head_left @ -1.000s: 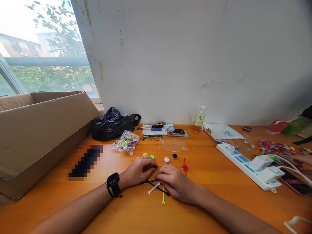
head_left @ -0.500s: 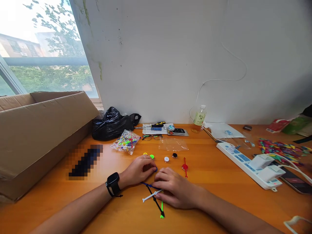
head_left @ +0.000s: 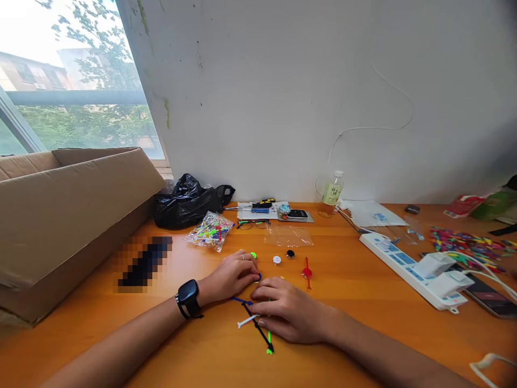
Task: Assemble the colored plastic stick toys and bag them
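My left hand (head_left: 233, 276) rests on the table with thumb and fingers closed at a small blue disc (head_left: 259, 277). My right hand (head_left: 287, 308) lies curled over a loose cluster of plastic arrows, and what its fingers grip is hidden. From beneath it stick out a blue arrow (head_left: 241, 300), a white arrow (head_left: 244, 323), a black arrow (head_left: 262, 335) and a green arrow (head_left: 269, 351). A small yellow tip (head_left: 282, 277) shows just behind the right hand. Beyond the hands sit a green disc (head_left: 253, 255), a white disc (head_left: 277, 260) and a black disc (head_left: 290, 254).
A red arrow with its disc (head_left: 307, 272) lies right of the hands. Farther back are a clear bag of parts (head_left: 210, 231), eyeglasses (head_left: 252, 224) and a bottle (head_left: 332, 195). A cardboard box (head_left: 76, 215) stands left; a power strip (head_left: 404, 267) and colourful pieces (head_left: 468, 245) lie right.
The view has shifted slightly. A yellow disc seen behind my left hand is now hidden, and a yellow tip shows behind my right hand. Less of the white arrow is visible.
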Motion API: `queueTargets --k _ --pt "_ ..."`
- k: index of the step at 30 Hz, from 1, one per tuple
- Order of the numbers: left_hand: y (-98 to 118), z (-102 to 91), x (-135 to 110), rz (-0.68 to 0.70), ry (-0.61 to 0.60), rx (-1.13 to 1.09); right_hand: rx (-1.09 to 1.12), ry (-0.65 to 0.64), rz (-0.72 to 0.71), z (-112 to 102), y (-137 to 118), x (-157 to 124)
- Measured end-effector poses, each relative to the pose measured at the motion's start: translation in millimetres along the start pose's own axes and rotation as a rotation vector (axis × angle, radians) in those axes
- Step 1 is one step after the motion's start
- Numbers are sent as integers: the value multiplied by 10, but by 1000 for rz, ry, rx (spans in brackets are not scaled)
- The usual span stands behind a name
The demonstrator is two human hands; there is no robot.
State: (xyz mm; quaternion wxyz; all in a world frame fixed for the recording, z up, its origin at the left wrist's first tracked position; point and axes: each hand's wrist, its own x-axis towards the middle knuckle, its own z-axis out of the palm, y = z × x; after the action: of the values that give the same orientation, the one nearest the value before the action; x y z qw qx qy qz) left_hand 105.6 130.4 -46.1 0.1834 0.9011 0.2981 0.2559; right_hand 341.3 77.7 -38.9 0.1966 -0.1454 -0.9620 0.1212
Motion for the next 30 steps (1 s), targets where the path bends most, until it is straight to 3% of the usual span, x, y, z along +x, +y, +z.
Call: queueTargets --k 9,15,30 --pt "111 34 13 0 42 130 16 -6 -27 -32 -74 64" --pt "49 83 -8 -53 74 -26 6 15 -24 10 -72 33" --pt "72 -25 -34 -146 30 -341 2 0 -57 -16 -69 31"
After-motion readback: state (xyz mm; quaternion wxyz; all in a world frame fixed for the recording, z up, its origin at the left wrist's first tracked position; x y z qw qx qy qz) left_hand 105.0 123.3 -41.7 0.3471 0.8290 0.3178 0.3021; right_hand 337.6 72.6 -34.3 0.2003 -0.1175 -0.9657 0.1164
